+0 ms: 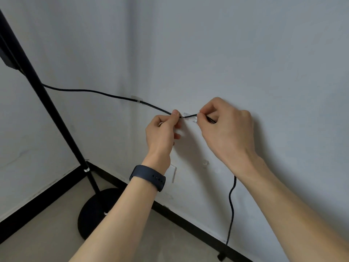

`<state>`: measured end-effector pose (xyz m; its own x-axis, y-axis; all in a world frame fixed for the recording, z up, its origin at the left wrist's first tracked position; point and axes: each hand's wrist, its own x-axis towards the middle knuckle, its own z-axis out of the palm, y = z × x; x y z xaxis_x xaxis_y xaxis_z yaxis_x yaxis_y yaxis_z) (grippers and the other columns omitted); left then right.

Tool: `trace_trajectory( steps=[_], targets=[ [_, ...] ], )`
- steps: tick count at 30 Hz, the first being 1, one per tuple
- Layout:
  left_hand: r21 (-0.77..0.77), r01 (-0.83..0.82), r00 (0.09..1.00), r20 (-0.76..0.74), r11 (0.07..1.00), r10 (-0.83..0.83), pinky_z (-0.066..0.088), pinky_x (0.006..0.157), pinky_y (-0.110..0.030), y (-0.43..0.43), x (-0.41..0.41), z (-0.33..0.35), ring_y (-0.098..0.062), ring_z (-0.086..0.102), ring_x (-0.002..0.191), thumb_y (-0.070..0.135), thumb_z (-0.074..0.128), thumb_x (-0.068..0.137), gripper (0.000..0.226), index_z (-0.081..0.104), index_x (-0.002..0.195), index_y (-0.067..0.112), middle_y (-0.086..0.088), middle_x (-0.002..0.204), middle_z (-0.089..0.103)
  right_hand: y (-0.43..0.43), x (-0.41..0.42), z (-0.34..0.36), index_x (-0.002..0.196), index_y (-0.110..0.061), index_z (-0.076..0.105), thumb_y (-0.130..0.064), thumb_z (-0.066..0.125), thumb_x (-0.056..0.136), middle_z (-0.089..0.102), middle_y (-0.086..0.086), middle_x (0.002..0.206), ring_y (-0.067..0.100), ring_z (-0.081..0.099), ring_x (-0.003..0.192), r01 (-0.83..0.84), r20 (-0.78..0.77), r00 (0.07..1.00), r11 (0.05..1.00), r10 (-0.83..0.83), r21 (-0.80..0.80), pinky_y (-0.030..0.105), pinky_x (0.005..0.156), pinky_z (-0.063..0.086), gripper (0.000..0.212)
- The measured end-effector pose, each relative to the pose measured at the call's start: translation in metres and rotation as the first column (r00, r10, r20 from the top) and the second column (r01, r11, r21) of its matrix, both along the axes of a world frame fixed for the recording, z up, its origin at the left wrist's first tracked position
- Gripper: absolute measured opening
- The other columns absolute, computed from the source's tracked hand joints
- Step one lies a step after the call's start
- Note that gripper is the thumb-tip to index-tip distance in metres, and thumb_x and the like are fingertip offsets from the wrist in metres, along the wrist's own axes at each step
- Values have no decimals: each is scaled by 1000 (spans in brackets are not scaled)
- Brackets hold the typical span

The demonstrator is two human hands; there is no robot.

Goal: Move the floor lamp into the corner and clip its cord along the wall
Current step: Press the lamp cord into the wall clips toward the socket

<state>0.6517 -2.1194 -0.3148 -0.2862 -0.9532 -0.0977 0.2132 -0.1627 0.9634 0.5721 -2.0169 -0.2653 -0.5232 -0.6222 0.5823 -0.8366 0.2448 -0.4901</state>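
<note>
Pale grey painted wall [245,53] fills most of the view, meeting a second wall at a corner, with a black skirting strip [188,222] along the beige floor [47,233]. Black metal floor lamp [47,103] stands in that corner, its thin pole leaning across the left of the frame and its round flat base [90,220] on the floor just beside the skirting. From the pole a thin black cord [90,91] runs to the right along the wall, passes through a small clear plastic clip [136,99] stuck to the wall, and reaches both hands. Left hand [162,133], with a dark blue wristband [148,177], pinches the cord between thumb and forefinger. Right hand [226,129] pinches it too, just to the right. Between them the cord lies across a second clear clip [189,117] on the wall. Past the right hand the cord hangs down to the skirting. Two more clear clips [204,163] sit lower on the wall.
</note>
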Motion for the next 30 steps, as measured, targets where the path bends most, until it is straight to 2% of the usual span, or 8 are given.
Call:
trace_trajectory(
  steps=[6,10,15,18,22,25,28,30],
  targets=[
    [-63,-109,993,-40,992,107,41,57,-26,-1,-7,-1,-10,53,48,39,68,90,24,60,77,21,8,76,72,9,-1,-13,88,-21,64,-24,64,91,73,-6,68,23,66,64,24,6,1000,998,-23,-61,38,67,53,5],
    [-44,-106,992,-73,993,103,42,57,-24,2,-9,-6,-9,52,47,41,68,91,26,66,81,17,12,71,73,15,-6,-44,89,-27,59,-35,57,95,76,-10,71,16,71,65,-31,180,983,1000,30,0,41,75,57,10],
    [-101,-48,998,-52,994,43,42,50,-14,-2,-3,-13,-8,51,49,42,69,91,27,71,85,16,11,74,73,24,-2,-90,80,-19,64,-34,39,105,77,-9,72,9,70,69,-193,542,833,977,114,92,39,79,54,38],
    [-203,7,1000,-5,979,-9,43,50,-13,-5,5,-18,-7,52,49,36,71,91,18,74,85,19,11,75,73,27,-3,-102,75,-14,64,-38,39,105,75,-5,67,13,71,64,-181,580,814,965,39,189,42,79,57,46],
    [-259,26,999,53,965,-13,43,52,-15,-3,6,-18,-9,55,52,32,71,90,11,75,85,23,11,74,73,25,-4,-103,74,-13,63,-43,42,104,72,-3,60,15,69,56,-160,604,796,972,23,173,39,69,56,47],
    [-313,167,982,137,935,-130,44,58,-19,11,7,-26,-11,61,58,29,67,89,11,72,87,20,9,79,75,26,-1,-106,73,-14,64,-45,41,103,72,0,61,14,67,56,-192,620,783,966,45,173,36,65,54,49],
    [-403,404,895,357,821,-266,50,70,-17,25,6,-42,-3,67,75,33,69,89,12,76,85,25,12,78,75,29,-5,-111,78,-13,67,-48,38,104,77,1,70,15,72,65,-235,637,768,956,71,177,33,70,54,52],
    [-437,393,899,366,809,-240,52,78,-21,23,6,-49,-5,69,82,35,70,89,12,78,84,27,13,79,76,32,-7,-117,80,-14,66,-43,40,105,79,0,77,12,73,75,-280,654,751,943,97,182,34,79,55,46]
  ],
)
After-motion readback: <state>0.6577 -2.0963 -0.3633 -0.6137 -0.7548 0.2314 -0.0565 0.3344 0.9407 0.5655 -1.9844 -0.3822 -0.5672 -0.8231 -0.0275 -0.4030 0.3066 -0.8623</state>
